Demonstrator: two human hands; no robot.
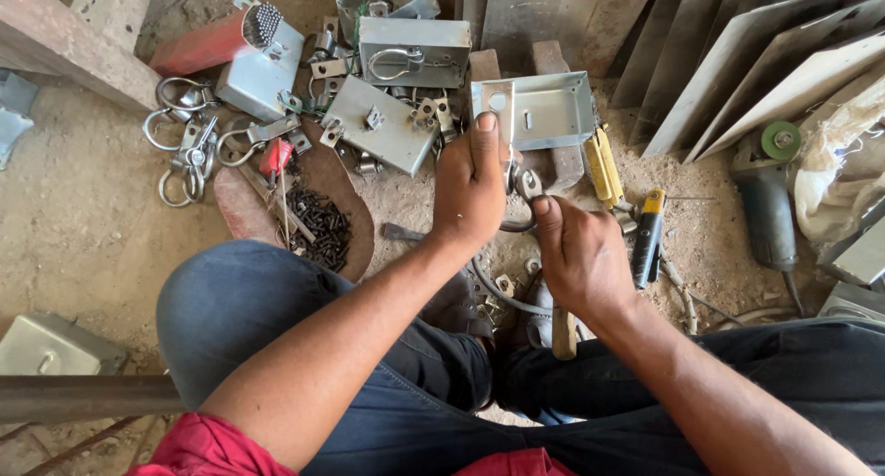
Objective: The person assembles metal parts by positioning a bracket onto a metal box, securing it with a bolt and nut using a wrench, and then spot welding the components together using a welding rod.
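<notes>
Sandy workshop floor strewn with metal lock cases (pixel 413 50) and loose shackles (pixel 184 130). Left hand (pixel 470 186) is clamped around a small curved metal fitting (pixel 527 186), held centre, near an open case (pixel 539 109). Right hand (pixel 581 255) pinches the same fitting. Step judged: seating the fitting; next calls for steady alignment.

We see soft, even daylight, brighter at the upper right of the frame, mild glare on the metal sheets (pixel 765 61), faint shadows under the forearms, sharp focus at centre, slight wide-angle stretching toward the lower edges.
</notes>
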